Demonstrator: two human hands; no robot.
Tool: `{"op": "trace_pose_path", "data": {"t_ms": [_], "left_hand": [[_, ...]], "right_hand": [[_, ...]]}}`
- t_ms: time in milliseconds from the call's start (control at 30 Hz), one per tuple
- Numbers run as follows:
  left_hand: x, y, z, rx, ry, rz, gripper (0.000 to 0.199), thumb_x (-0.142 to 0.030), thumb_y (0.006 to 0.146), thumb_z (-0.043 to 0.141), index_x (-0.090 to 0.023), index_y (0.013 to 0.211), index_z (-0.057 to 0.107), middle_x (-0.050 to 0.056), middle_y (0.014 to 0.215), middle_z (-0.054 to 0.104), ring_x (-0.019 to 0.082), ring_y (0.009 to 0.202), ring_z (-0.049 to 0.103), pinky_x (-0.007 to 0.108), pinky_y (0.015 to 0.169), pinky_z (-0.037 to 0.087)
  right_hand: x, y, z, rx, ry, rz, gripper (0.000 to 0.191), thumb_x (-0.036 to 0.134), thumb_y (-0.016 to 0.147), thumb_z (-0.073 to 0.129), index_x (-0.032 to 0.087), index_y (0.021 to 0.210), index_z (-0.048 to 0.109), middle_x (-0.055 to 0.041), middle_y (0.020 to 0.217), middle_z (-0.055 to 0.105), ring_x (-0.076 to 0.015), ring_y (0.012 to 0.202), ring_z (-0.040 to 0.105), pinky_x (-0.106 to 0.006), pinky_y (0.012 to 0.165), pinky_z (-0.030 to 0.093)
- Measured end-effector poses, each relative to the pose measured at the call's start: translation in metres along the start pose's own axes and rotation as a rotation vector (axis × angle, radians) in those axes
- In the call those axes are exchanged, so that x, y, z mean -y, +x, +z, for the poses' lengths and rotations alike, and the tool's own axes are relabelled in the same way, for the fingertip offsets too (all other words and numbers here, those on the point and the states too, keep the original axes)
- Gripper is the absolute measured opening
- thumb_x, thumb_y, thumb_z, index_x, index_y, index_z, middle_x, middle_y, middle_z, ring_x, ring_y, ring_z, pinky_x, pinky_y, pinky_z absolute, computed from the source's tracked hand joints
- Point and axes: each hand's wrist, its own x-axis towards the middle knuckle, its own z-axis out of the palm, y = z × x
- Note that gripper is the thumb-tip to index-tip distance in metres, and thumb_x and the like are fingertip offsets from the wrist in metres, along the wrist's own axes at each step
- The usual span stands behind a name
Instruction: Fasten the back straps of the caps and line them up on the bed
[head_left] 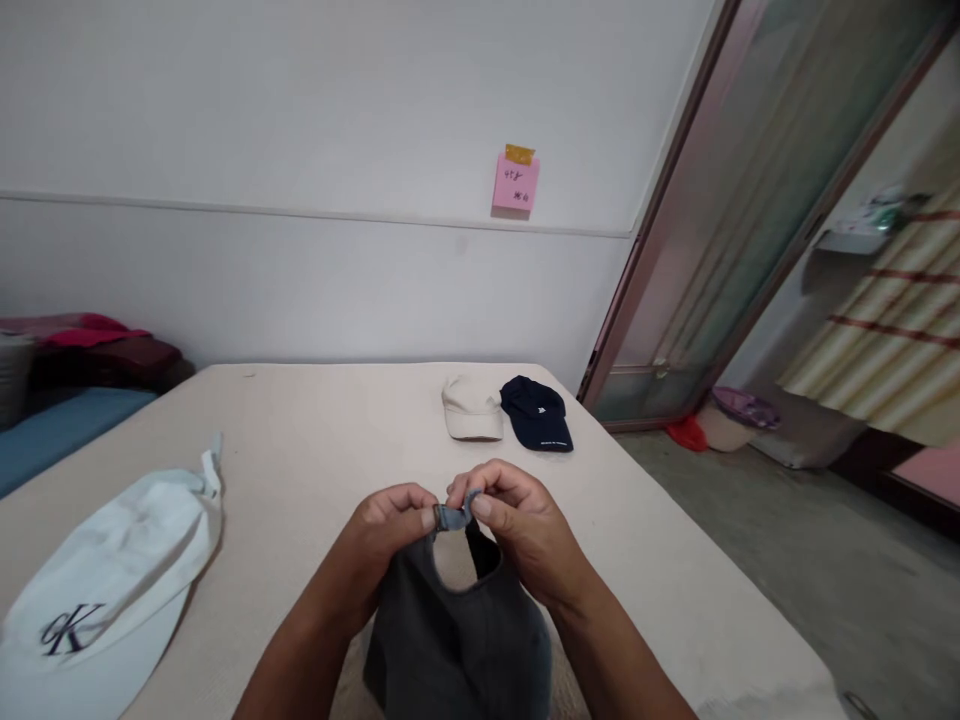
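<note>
A dark grey cap [469,640] hangs at the bottom centre, its rear opening facing up. Across that opening runs a blue-grey strap [451,518] with a small buckle at its left end. My left hand [386,545] pinches the buckle end between thumb and fingers. With thumb and forefinger, my right hand [525,525] grips the curled right part of the same strap. The cap's brim is mostly hidden below.
A white cap with black letters [112,590] lies at the left of the pale table [322,420]. Farther back sit a beige cap [472,410] and a navy cap [535,412]. A pink note [515,183] is taped to the wall.
</note>
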Motion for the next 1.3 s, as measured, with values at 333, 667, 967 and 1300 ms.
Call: {"op": "trace_pose_path", "data": {"t_ms": [333, 667, 967, 1300], "left_hand": [[0.042, 0.000, -0.009, -0.102, -0.033, -0.056, 0.019, -0.031, 0.068, 0.078, -0.016, 0.070, 0.067, 0.000, 0.061, 0.067, 0.012, 0.055, 0.057, 0.023, 0.055, 0.040], [0.047, -0.009, -0.012, -0.124, 0.040, -0.020, 0.018, -0.032, 0.068, 0.077, -0.017, 0.073, 0.069, -0.001, 0.062, 0.066, 0.011, 0.056, 0.055, 0.023, 0.057, 0.041], [0.046, -0.006, -0.008, -0.117, 0.105, -0.033, 0.017, -0.031, 0.068, 0.077, -0.016, 0.068, 0.068, -0.001, 0.062, 0.063, 0.011, 0.057, 0.053, 0.023, 0.057, 0.038], [0.048, -0.007, -0.005, -0.112, 0.100, -0.043, 0.013, -0.028, 0.069, 0.076, -0.016, 0.069, 0.069, -0.002, 0.064, 0.064, 0.010, 0.059, 0.053, 0.022, 0.060, 0.039]], "right_hand": [[-0.014, -0.008, 0.000, -0.073, -0.252, 0.187, 0.009, 0.024, 0.077, 0.068, 0.016, 0.077, 0.068, -0.0011, 0.072, 0.059, -0.0119, 0.067, 0.051, -0.025, 0.062, 0.039], [-0.015, -0.015, 0.006, -0.090, -0.440, 0.227, 0.005, 0.014, 0.073, 0.062, 0.017, 0.076, 0.059, 0.0042, 0.066, 0.049, -0.0088, 0.061, 0.043, -0.022, 0.055, 0.033], [-0.006, -0.017, 0.009, -0.080, -0.588, 0.286, 0.008, 0.010, 0.069, 0.057, 0.017, 0.067, 0.061, 0.0026, 0.060, 0.051, -0.0095, 0.057, 0.043, -0.021, 0.050, 0.031], [0.001, -0.022, 0.013, -0.043, -0.946, 0.162, 0.016, 0.005, 0.070, 0.053, 0.020, 0.065, 0.056, 0.0031, 0.066, 0.055, -0.0106, 0.063, 0.050, -0.023, 0.056, 0.036]]}}
